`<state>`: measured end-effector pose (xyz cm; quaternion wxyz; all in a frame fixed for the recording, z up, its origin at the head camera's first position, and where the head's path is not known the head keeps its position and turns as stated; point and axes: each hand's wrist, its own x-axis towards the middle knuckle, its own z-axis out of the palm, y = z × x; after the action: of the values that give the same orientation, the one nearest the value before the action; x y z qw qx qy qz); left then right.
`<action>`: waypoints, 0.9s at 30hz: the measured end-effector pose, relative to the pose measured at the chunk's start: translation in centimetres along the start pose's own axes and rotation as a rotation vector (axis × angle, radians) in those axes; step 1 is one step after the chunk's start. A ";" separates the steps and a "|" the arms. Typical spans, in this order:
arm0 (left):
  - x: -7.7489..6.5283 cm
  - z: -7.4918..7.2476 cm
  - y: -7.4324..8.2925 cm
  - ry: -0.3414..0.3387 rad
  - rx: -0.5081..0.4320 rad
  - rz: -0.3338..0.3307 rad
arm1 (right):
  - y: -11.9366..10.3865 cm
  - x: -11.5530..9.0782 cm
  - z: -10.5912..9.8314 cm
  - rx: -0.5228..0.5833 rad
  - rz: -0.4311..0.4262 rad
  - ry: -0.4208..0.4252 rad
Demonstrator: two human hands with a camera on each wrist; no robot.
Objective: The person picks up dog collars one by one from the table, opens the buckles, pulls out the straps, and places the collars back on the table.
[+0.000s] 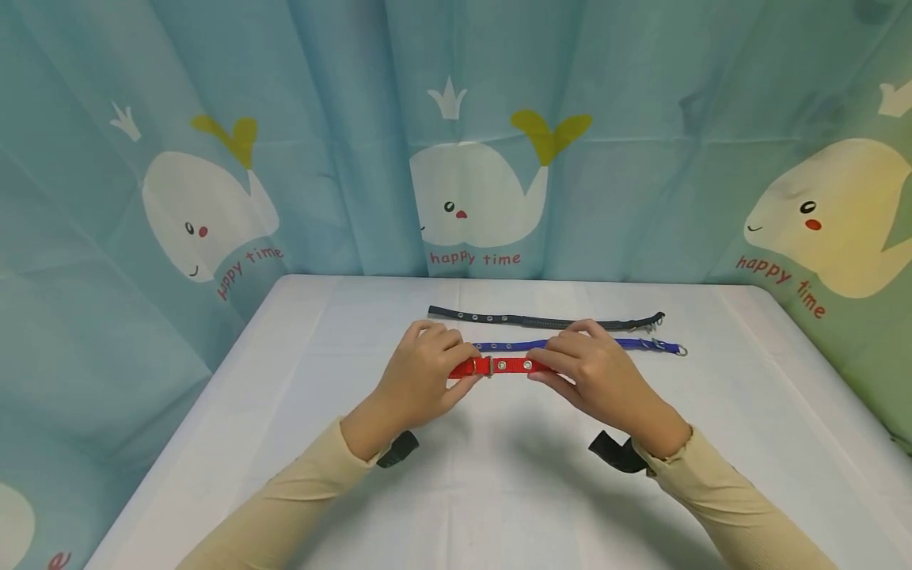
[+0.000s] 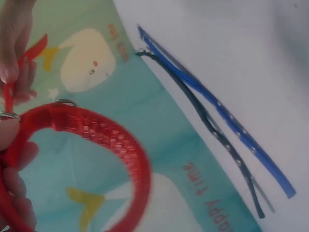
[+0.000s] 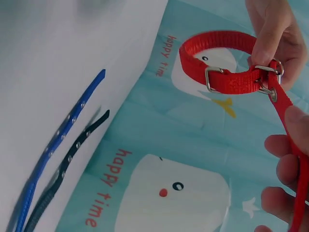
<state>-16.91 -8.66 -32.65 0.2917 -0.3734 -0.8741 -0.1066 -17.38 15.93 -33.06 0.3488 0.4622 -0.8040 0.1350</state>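
In the head view my left hand (image 1: 420, 376) grips the buckle side of a red pet collar (image 1: 511, 365), while my right hand (image 1: 598, 376) pinches its strap where metal eyelets show. The collar is held up off the table. The right wrist view shows it bent into a loop, with a metal buckle (image 3: 208, 79) on the band and the strap end (image 3: 284, 107) running through metal hardware down to the right fingers. From the left wrist, the looped red band (image 2: 141, 181) hangs beside the left fingers (image 2: 18, 191). Some hardware is hidden by the fingers.
Behind the hands, a blue collar (image 1: 637, 343) and a black collar (image 1: 537, 321) lie stretched out on the white table (image 1: 342, 332), both with eyelets. A whale-print curtain (image 1: 342, 214) hangs behind and at the sides. Black straps (image 1: 618, 453) show at both wrists.
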 end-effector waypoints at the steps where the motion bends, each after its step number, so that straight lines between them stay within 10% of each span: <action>1: 0.0 0.0 -0.1 -0.003 0.003 -0.007 | 0.0 0.0 0.0 0.000 -0.002 0.005; 27: 0.6 0.5 0.6 0.055 -0.088 0.056 | -0.2 0.0 0.0 0.004 0.021 -0.003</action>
<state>-17.04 -7.69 -32.67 0.3020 -0.4072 -0.8493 -0.1470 -17.26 15.82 -33.06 0.3452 0.4549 -0.8089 0.1397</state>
